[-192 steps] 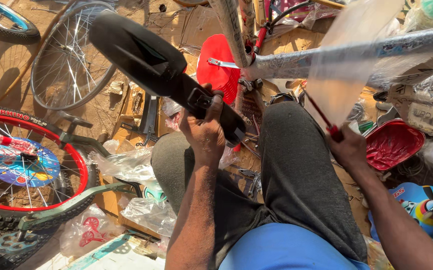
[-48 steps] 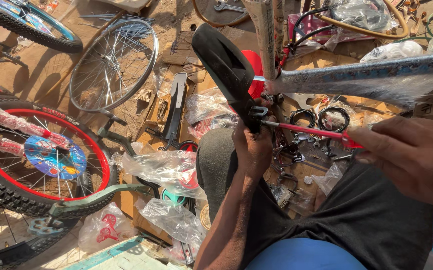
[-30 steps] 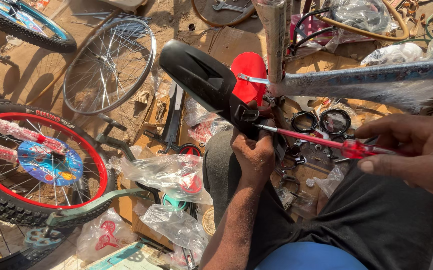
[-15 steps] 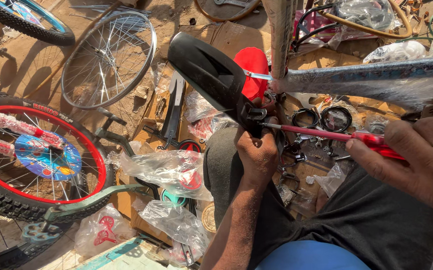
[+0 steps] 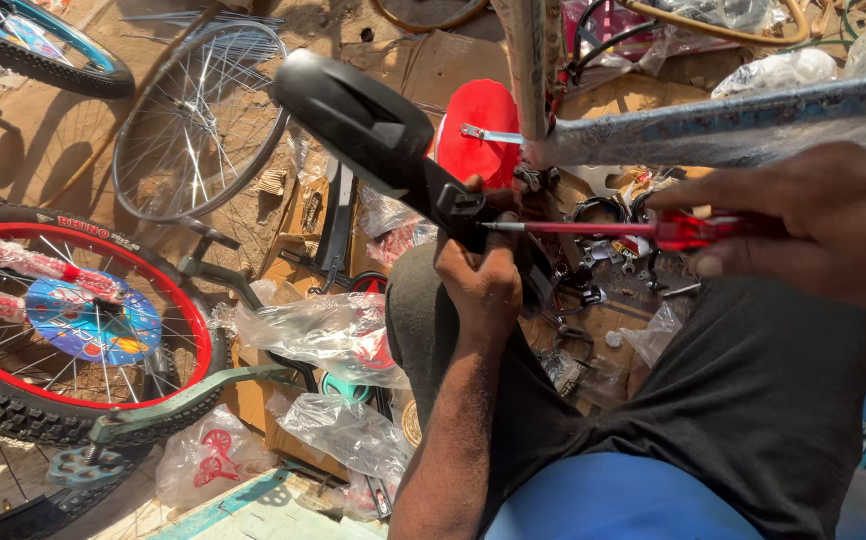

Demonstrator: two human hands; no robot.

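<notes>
My left hand (image 5: 485,272) grips the lower end of a black plastic mudguard (image 5: 358,120), holding it up against the bicycle frame tube (image 5: 723,125). My right hand (image 5: 813,225) holds a red-handled screwdriver (image 5: 593,228) level, and its tip touches the mudguard's bracket just above my left thumb. A red round plastic part (image 5: 478,125) sits behind the mudguard. My knees in dark trousers are below the hands.
A bare spoked wheel rim (image 5: 198,115) lies on the ground at upper left. A red-rimmed wheel with a knobby tyre (image 5: 63,330) stands at left. Clear plastic bags (image 5: 318,335), cardboard and small metal parts (image 5: 603,270) litter the ground between my knees.
The mudguard has tilted up and left. My right hand brought the screwdriver in from the right until its tip met the bracket by my left hand.
</notes>
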